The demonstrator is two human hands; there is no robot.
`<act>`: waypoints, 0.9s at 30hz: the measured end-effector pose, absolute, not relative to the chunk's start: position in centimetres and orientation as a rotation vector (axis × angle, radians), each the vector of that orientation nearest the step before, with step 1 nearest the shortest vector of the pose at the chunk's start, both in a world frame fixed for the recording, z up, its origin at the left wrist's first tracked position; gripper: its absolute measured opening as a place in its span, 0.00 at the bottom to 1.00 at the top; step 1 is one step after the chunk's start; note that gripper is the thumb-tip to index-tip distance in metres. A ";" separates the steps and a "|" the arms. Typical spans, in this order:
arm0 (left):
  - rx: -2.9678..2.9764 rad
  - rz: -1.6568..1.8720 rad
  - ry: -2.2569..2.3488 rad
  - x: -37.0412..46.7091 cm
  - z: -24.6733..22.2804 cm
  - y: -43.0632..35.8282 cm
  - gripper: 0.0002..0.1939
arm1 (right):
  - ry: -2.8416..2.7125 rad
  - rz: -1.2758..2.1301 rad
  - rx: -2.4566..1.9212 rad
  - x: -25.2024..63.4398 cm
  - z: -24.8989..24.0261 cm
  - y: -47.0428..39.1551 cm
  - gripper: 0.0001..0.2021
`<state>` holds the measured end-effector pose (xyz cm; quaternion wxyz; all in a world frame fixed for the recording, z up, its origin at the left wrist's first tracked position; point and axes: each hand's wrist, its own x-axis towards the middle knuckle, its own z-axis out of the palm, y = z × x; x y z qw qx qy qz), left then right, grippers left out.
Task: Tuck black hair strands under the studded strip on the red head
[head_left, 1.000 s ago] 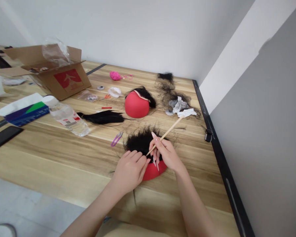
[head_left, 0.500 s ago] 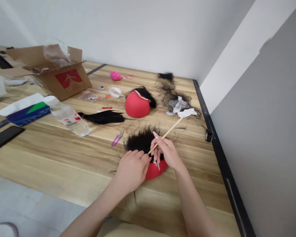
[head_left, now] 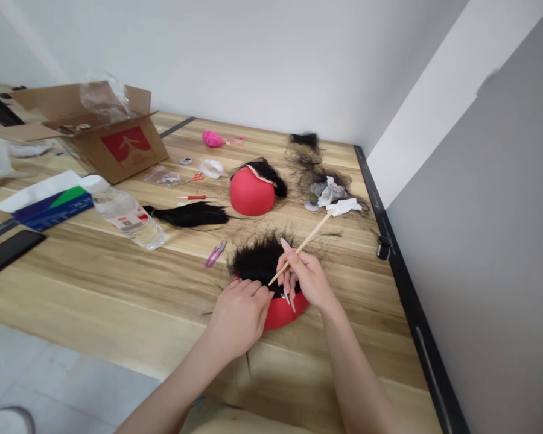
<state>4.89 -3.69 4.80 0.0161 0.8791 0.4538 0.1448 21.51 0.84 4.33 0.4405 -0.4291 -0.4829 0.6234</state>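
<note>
In the head view, a red dome-shaped form (head_left: pixel 284 312) lies on the table in front of me, with black hair (head_left: pixel 259 259) spread over its far side. My right hand (head_left: pixel 304 277) is closed around a thin wooden stick (head_left: pixel 312 234), held like a pen. The stick's near tip points down at the hair, close to my left fingers. My left hand (head_left: pixel 243 310) rests against the left side of the dome with its fingers curled together. Whatever those fingers pinch is hidden beneath them.
Beyond stands a second red dome (head_left: pixel 252 191) with black hair on it. Purple thread snips (head_left: pixel 215 254), a black hair bundle (head_left: pixel 187 214), a water bottle (head_left: pixel 129 217) and a cardboard box (head_left: pixel 117 147) lie leftward. Crumpled white tissue (head_left: pixel 342 207) and loose hair lie at the back right.
My left hand has drawn slightly left and down. The stick has shifted a little down and left, and its near tip now shows clear of my left fingers.
</note>
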 end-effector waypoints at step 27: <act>2.806 0.981 1.075 3.8 3.7 -4.6 0.15 | -1.211 1.555 -1.072 21.6 4.5 0.8 0.22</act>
